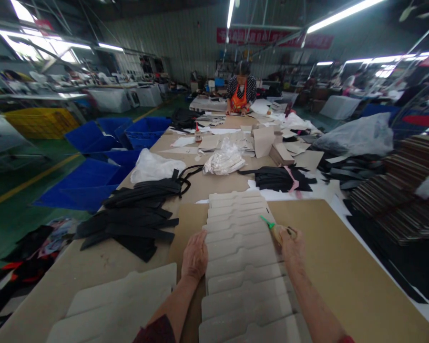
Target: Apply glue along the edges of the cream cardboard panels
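Note:
A long row of overlapping grey cardboard pieces (239,257) runs away from me down the table. My left hand (195,255) lies against the row's left edge, fingers stretched out and holding nothing. Fingers wrapped round a yellowish glue bottle (277,232), my right hand (292,243) is at the right edge of the row. The bottle tilts so its green nozzle points left over the far pieces. Under the row lies a brown board (307,228). More grey cardboard pieces (117,300) lie to the left, close to me.
Bundles of black strips (128,224) lie at left, another black bundle (279,178) ahead. Beyond are a plastic bag (223,159) and a red-capped bottle (198,133). Blue bins (86,181) stand left of the table; stacked boards (400,186) at right. A person (241,90) works at the far end.

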Motion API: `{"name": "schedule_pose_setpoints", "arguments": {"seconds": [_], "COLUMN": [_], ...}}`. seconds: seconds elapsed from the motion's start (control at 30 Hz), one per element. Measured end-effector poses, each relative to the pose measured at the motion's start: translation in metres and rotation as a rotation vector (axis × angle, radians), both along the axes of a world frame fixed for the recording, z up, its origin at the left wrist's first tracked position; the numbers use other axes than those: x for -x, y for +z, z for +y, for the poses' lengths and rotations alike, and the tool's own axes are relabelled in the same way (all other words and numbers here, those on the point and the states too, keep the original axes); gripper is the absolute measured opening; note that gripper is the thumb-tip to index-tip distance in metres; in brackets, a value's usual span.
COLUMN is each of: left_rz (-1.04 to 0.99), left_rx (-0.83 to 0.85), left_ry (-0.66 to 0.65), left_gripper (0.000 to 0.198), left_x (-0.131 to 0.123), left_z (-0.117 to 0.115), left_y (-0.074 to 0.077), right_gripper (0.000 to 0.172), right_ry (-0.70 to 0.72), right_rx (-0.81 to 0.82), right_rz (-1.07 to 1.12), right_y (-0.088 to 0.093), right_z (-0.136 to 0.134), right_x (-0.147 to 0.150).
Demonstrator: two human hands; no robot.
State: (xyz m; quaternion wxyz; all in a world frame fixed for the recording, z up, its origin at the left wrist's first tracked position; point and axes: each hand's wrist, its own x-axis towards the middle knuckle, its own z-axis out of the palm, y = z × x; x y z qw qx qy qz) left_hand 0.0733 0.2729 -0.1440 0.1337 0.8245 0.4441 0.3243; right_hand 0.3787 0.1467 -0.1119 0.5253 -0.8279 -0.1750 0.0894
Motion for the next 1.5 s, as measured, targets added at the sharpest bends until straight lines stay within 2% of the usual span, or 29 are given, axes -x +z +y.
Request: {"name": "schedule_pose_setpoints", "arguments": {"seconds": [0.1,0.43,1.07,1.5], "left_rz": [-0.001,0.011,-0.004,-0.014], "left_rx": [-0.007,-0.029,-0.029,-0.019], "left_ry": [-0.003,-0.005,0.016,0.026], "left_gripper": [0.041,0.037,0.035,0.034], "left_x": [-0.001,-0.001,-0.003,-0.004], "left_z": [0.001,-0.001,-0.003,-0.006], "left_y": [0.0,0.002,0.002,0.002], "right_gripper": [0.056,0.047,0.05,0.046], "right_ry": [-0.031,0.069,0.213,0.286], "right_rx": [0.064,0.127,0.168,0.22], "right_rz": [-0.014,-0.086,-0.088,-0.086], "right_y": [0.002,0.017,0.024,0.031], "right_z": [0.003,0.014,0.027,0.04], "right_x": [-0.003,0.006,0.041,0.057]}}
